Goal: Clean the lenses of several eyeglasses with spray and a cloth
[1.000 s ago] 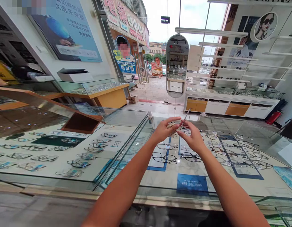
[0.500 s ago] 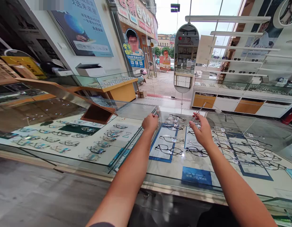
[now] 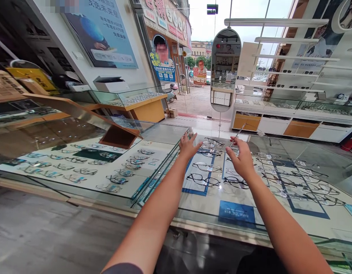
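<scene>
Over the glass counter (image 3: 193,211), my right hand (image 3: 242,156) pinches a thin-rimmed pair of eyeglasses (image 3: 240,130) by one temple arm. The rest of that frame sticks out to the right, faint against the shop behind. My left hand (image 3: 189,146) is at the far side of the counter with its fingers spread. Just behind those fingers stands a small white spray bottle (image 3: 190,131). Whether they touch it I cannot tell. Below and between the hands lie dark-rimmed glasses (image 3: 203,179) and other frames in the case.
Many more frames fill the display case on the right. A second glass case (image 3: 113,192) with rows of glasses adjoins on the left, a brown panel (image 3: 118,137) above it. A blue card (image 3: 237,214) lies near the front. An oval mirror (image 3: 225,72) stands beyond the counter.
My left hand has opened from a closed grip beside the spray bottle, its fingers now spread and slightly to the right. My right hand keeps the eyeglasses, shifted a little.
</scene>
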A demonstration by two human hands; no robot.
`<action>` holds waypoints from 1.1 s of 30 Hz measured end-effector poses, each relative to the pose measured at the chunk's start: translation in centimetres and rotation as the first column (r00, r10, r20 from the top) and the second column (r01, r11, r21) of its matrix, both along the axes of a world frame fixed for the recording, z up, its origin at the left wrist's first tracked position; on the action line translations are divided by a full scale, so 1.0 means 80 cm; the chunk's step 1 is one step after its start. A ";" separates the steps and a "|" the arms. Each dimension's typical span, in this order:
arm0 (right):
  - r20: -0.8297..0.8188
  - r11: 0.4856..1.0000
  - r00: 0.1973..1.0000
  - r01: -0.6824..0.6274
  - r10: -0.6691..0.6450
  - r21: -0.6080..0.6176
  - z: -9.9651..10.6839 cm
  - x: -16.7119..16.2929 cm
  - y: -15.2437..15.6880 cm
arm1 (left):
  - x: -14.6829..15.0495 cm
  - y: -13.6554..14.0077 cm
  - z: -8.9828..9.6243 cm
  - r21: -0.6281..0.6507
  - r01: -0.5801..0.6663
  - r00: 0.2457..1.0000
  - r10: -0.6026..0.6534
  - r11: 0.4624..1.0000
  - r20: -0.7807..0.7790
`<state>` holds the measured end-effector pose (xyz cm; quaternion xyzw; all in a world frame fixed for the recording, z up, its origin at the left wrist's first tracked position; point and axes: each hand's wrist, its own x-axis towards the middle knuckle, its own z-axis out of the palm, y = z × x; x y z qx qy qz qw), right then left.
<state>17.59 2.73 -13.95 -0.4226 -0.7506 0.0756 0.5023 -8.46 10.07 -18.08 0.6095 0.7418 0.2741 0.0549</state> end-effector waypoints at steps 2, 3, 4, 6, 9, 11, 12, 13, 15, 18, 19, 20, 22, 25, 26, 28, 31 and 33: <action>-0.005 1.000 1.000 -0.005 0.005 -0.011 0.000 -0.001 0.000 | -0.002 0.002 -0.002 -0.032 0.007 1.000 -0.007 0.999 0.000; -0.008 1.000 1.000 -0.008 0.008 -0.014 0.000 -0.001 0.000 | -0.003 0.003 -0.003 -0.042 0.009 1.000 -0.009 0.999 -0.003; -0.010 1.000 1.000 -0.010 0.010 -0.014 0.000 -0.001 0.000 | -0.004 0.004 -0.003 -0.049 0.010 1.000 -0.010 0.999 -0.007; -0.011 1.000 1.000 -0.013 0.012 -0.013 -0.001 -0.002 0.000 | -0.005 0.006 -0.004 -0.058 0.012 1.000 -0.012 0.998 -0.010; -0.008 1.000 1.000 -0.012 0.012 -0.017 -0.001 -0.003 0.000 | -0.006 0.009 -0.005 -0.062 0.018 1.000 -0.018 0.998 -0.011; -0.008 1.000 1.000 -0.009 0.009 -0.023 -0.001 -0.003 0.000 | -0.005 0.010 -0.006 -0.066 0.023 1.000 -0.024 0.998 -0.016; -0.008 1.000 1.000 -0.008 0.008 -0.026 -0.001 -0.003 0.000 | -0.005 0.010 -0.006 -0.068 0.023 1.000 -0.024 0.997 -0.019; -0.008 0.999 1.000 -0.008 0.008 -0.031 0.000 -0.003 0.000 | -0.005 0.011 -0.006 -0.069 0.022 0.999 -0.024 0.997 -0.023; -0.009 0.999 1.000 -0.010 0.009 -0.039 0.000 -0.002 0.000 | -0.004 0.011 -0.007 -0.064 0.016 0.999 -0.018 0.998 -0.030; -0.016 0.999 1.000 -0.015 0.014 -0.047 0.000 -0.002 0.001 | -0.003 0.010 -0.008 -0.031 0.001 1.000 -0.001 1.000 -0.024; -0.021 0.999 1.000 -0.017 0.016 -0.049 0.000 -0.001 0.001 | -0.002 0.009 -0.007 -0.009 -0.008 1.000 0.008 1.000 -0.017; -0.027 0.999 0.999 -0.018 0.017 -0.051 0.000 -0.001 0.001 | -0.001 0.008 -0.007 0.022 -0.017 1.000 0.017 1.000 -0.009; -0.041 0.998 0.999 -0.021 0.019 -0.057 0.000 0.000 0.002 | 0.002 0.006 -0.004 0.126 -0.024 1.000 0.024 0.992 0.003; -0.053 0.998 0.998 -0.023 0.020 -0.054 0.000 0.001 0.002 | 0.009 0.002 0.004 0.365 0.008 1.000 -0.015 0.931 0.017; -0.055 0.998 0.998 -0.021 0.019 -0.052 0.001 0.001 0.001 | 0.012 0.002 0.007 0.445 0.022 0.999 -0.039 0.895 0.028; -0.058 0.998 0.998 -0.018 0.015 -0.052 0.003 0.000 0.000 | 0.017 0.000 0.013 0.585 0.053 0.992 -0.110 0.809 0.062; -0.066 0.998 0.998 -0.016 0.012 -0.059 0.006 -0.002 -0.002 | 0.024 -0.003 0.021 0.736 0.086 0.965 -0.241 0.672 0.107; -0.070 0.998 0.997 -0.018 0.014 -0.059 0.007 -0.002 -0.004 | 0.029 -0.007 0.025 0.786 0.092 0.945 -0.304 0.611 0.125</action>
